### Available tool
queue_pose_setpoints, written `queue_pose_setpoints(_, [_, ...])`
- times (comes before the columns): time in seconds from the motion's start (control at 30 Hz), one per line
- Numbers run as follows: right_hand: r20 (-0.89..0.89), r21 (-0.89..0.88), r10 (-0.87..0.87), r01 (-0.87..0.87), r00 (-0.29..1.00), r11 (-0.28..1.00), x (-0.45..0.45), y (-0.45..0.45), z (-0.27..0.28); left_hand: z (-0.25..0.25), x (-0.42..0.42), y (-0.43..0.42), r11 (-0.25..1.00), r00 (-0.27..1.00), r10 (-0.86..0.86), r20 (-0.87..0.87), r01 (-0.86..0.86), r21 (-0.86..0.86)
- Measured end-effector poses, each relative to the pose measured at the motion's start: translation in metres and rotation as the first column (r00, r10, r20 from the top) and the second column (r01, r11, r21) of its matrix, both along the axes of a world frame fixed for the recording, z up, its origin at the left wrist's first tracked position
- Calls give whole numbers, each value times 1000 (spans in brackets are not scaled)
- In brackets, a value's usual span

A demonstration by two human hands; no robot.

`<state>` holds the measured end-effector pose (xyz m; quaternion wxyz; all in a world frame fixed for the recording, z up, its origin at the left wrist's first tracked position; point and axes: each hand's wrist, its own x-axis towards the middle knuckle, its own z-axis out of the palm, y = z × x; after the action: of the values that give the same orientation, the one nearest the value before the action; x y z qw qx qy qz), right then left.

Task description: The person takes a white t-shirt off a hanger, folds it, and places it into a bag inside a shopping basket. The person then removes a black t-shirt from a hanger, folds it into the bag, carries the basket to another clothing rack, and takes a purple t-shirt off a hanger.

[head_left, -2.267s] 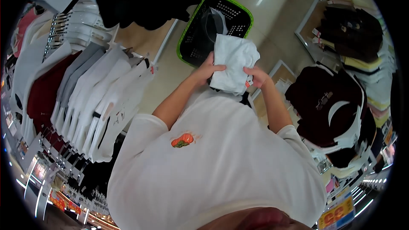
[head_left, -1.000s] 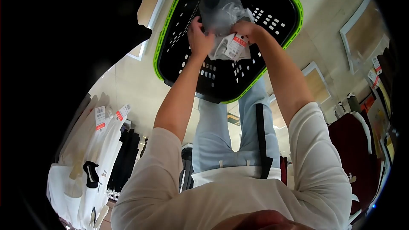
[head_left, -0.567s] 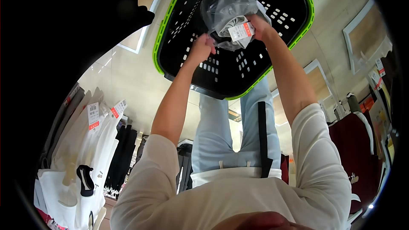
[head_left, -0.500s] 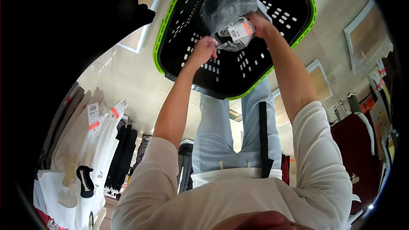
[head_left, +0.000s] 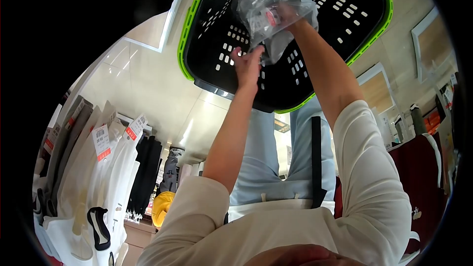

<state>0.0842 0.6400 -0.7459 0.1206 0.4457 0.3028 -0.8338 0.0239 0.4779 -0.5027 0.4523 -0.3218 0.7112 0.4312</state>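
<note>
Basket (head_left: 273,96) is blk w/ a neon green rim (head_left: 186,24) and rows of lil slots all over. Bag (head_left: 252,0) in it is clear/greyish, whitish cloth (head_left: 278,45) inside, plus a white n orange-red tag (head_left: 272,17). Plain white tee (head_left: 276,231), lt blue jeans (head_left: 256,162), blk strap (head_left: 316,157). Tops (head_left: 114,187) on the L are mostly white/cream, tags (head_left: 101,140) white w/ orange-red. Maroon top (head_left: 414,177) on the R, sth yellow (head_left: 161,209) lower L. Floor (head_left: 162,88) = shiny beige btw.
</note>
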Motion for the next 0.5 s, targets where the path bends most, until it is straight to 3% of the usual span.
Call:
queue_pose_setpoints(0.07, [-134,204,151,-122,980,971,-1,-6,-5,-9,8,7,998,991,-58,119,61,-21])
queue_pose_setpoints(0.17, [-424,308,100,39,900,951,8,-13,14,-42,32,-1,982,947,144,287,-172,75])
queue_pose_setpoints(0.23, [-604,351,125,122,787,928,12,-13,18,-37,42,4,975,951,129,283,-173,139])
queue_pose_setpoints(0.33, [-395,321,306,-182,866,929,6,17,29,-8,40,9,965,952,98,289,-161,206])
queue_pose_setpoints(0.4, [-277,309,203,-113,939,944,-6,21,22,0,33,3,953,960,88,265,-158,258])
queue_pose_setpoints(0.5, [-145,311,-17,61,989,948,-17,16,9,18,16,0,985,989,98,109,-111,129])
